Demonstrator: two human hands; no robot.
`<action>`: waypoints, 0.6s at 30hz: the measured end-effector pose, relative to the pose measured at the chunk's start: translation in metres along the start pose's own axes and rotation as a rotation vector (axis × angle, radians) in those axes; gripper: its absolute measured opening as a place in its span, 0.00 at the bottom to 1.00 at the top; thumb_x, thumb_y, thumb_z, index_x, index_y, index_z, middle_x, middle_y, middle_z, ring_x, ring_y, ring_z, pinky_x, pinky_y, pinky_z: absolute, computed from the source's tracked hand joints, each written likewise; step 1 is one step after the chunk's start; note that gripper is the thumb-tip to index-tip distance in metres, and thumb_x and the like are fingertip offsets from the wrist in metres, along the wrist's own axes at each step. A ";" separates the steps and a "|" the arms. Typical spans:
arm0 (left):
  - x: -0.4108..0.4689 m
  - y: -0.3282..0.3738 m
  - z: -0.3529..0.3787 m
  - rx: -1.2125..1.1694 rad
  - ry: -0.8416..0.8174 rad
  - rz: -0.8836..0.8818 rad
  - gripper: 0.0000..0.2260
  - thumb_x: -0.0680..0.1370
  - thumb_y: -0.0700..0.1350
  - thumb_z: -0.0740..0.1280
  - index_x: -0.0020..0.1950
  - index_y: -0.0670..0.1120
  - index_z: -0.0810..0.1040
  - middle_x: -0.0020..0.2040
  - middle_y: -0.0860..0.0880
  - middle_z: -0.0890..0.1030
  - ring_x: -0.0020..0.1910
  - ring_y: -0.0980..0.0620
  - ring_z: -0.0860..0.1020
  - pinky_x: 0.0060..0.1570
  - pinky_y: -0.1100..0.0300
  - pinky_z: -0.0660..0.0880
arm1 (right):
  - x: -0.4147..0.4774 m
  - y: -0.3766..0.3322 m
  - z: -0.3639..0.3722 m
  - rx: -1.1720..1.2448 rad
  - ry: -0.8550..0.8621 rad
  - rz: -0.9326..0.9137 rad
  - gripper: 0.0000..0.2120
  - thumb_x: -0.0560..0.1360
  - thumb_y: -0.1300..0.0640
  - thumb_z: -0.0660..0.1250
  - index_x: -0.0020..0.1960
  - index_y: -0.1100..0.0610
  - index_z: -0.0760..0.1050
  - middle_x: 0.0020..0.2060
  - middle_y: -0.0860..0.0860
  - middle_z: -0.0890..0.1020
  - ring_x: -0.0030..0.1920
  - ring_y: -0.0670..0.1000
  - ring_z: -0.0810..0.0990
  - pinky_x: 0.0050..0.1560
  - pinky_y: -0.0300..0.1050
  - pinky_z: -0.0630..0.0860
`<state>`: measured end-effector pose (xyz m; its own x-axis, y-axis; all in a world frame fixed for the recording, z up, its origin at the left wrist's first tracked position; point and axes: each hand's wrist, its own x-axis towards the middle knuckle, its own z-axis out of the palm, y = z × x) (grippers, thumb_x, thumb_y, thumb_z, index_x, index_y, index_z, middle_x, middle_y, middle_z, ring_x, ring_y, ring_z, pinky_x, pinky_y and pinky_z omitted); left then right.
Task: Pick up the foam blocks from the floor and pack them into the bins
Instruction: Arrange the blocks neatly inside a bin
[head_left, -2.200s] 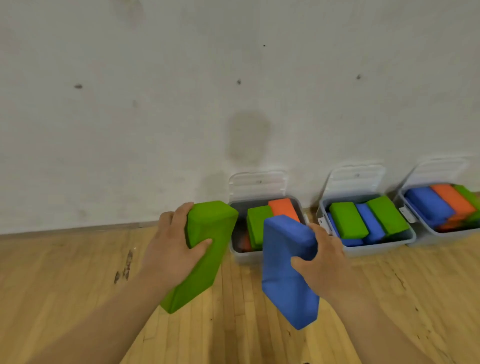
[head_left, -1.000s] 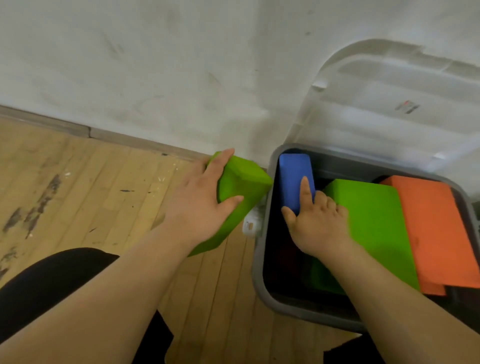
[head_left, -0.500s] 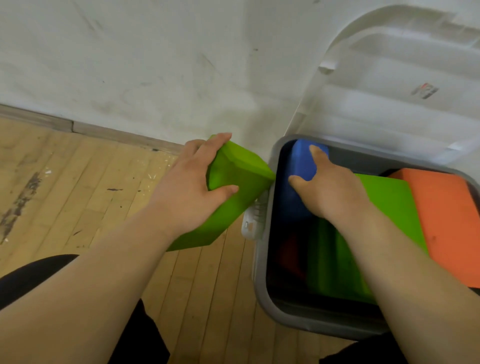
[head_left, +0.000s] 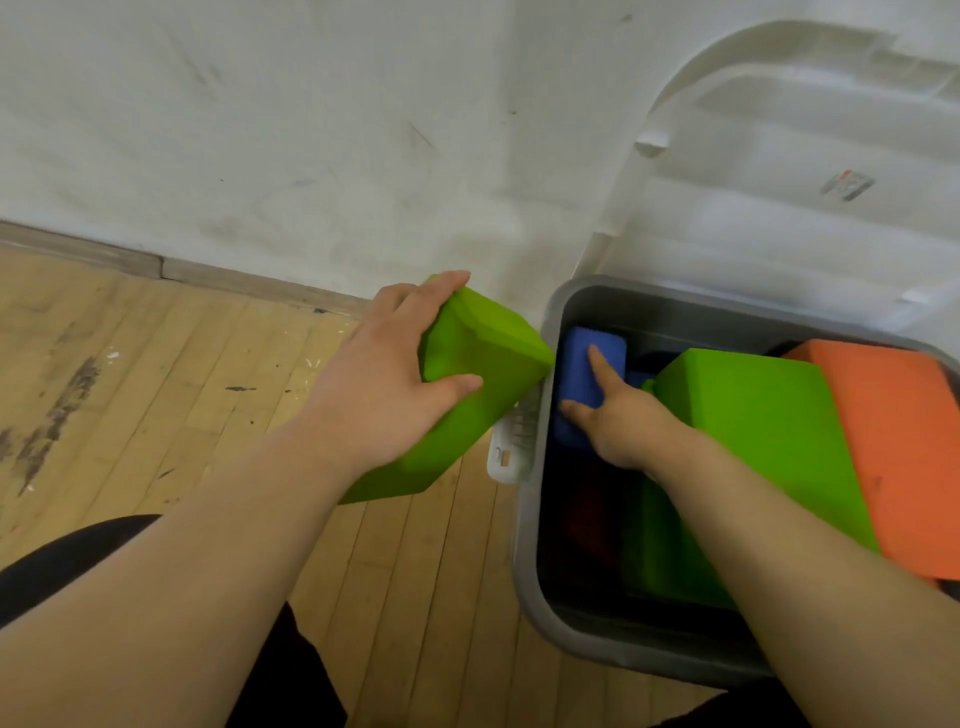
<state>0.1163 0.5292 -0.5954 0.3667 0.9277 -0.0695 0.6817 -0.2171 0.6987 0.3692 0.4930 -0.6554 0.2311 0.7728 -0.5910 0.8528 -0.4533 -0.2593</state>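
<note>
Blue block (head_left: 592, 364): stands on end in bin's far-left corner, against the left wall, partly sunk in.
Right hand (head_left: 618, 421): inside the bin; index straight on blue block's top face, thumb spread at its near edge. Pressing, not wrapping. Other fingers out of sight.
Green block (head_left: 483, 384): in the air over floor (head_left: 156, 374), just outside bin's left rim; a corner at the rim, can't tell if touching.
Left hand (head_left: 384, 395): fingers (head_left: 426, 291) over far edge, thumb on near face, gripping green block.
Bin (head_left: 530, 545): grey, lid (head_left: 779, 156) open, leaning on wall. Holds 2nd green block (head_left: 753, 426) + orange block (head_left: 898, 441), both tilted, riding high on the right.
Step (my guess): seat blue, then green goes in.
Risks: foam jams vs. the wall or springs back up if pushed off-centre; tilted pair may slide into the gap and leave no room for green; bumping the rim w/ green could shift the bin.
Writing: sticker (head_left: 847, 184) on lid, reddish mark, too blurred to read; white clip (head_left: 511, 447) on bin's left side, marks unreadable. No brand legible.
</note>
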 end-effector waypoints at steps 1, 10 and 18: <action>0.000 0.003 -0.002 -0.006 -0.004 0.010 0.39 0.74 0.55 0.75 0.77 0.70 0.55 0.71 0.60 0.65 0.63 0.59 0.68 0.62 0.55 0.70 | -0.006 0.001 -0.006 0.001 -0.013 -0.010 0.39 0.83 0.42 0.60 0.84 0.47 0.39 0.76 0.61 0.69 0.69 0.62 0.74 0.64 0.50 0.71; 0.006 0.072 -0.033 -0.223 -0.174 0.268 0.40 0.71 0.49 0.79 0.75 0.71 0.64 0.69 0.65 0.72 0.66 0.66 0.71 0.65 0.64 0.71 | -0.096 -0.005 -0.083 0.416 0.174 -0.525 0.54 0.65 0.52 0.83 0.74 0.25 0.50 0.64 0.19 0.65 0.63 0.21 0.66 0.57 0.21 0.67; 0.021 0.078 -0.005 -0.132 -0.116 0.182 0.42 0.75 0.57 0.74 0.81 0.65 0.52 0.77 0.60 0.60 0.72 0.66 0.61 0.69 0.68 0.58 | -0.143 0.044 -0.126 0.392 0.261 -0.292 0.55 0.60 0.31 0.78 0.75 0.23 0.45 0.65 0.32 0.76 0.62 0.39 0.79 0.62 0.40 0.74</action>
<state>0.1736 0.5331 -0.5391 0.5515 0.8342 -0.0097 0.5115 -0.3289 0.7938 0.4325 0.4183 -0.4857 0.1617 0.9530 -0.2562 0.6722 -0.2965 -0.6784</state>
